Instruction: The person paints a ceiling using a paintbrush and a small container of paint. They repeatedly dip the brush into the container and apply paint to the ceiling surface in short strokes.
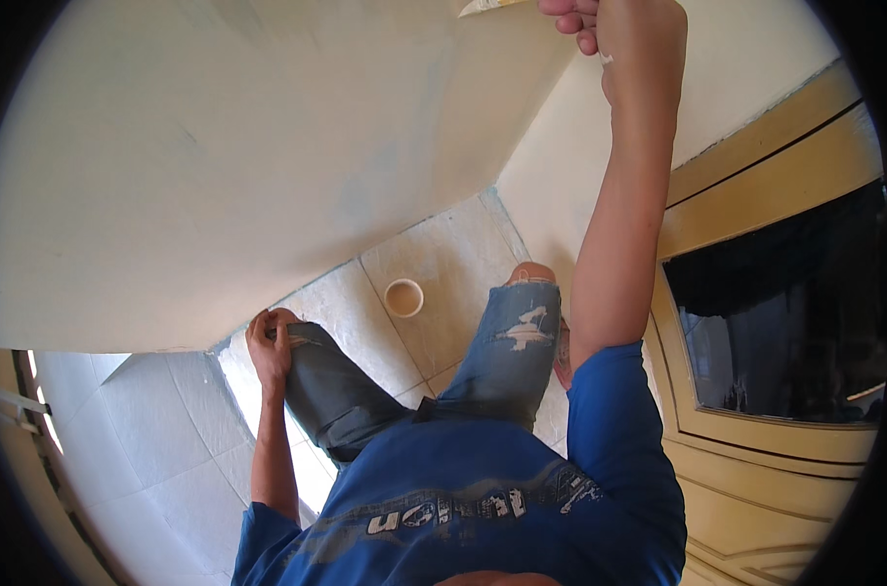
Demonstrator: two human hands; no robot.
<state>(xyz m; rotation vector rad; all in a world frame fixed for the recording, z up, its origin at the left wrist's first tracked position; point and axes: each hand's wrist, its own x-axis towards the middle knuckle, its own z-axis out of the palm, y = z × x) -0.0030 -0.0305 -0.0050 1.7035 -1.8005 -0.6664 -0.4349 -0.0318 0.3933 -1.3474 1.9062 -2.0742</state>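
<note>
My right hand (619, 34) is raised high at the top edge, fingers curled beside a pale yellow, flat-looking item (492, 6) against the cream wall (297, 117); that item is mostly out of view, and my grip on it is partly hidden. A white smear marks the hand. Down at left, my left hand (273, 347) rests with bent fingers on my left knee, in ripped jeans (331, 381), holding nothing. Between my knees, a small round pale container (404, 298) with beige contents stands on the tiled floor (434, 249).
A second cream wall (551, 166) meets the first in a corner ahead of me. Close on my right is a yellow panelled door (756, 469) with a dark glass pane (766, 322). At the far left, beyond the wall's end, are more tiles (160, 439) and a framed opening (28, 410).
</note>
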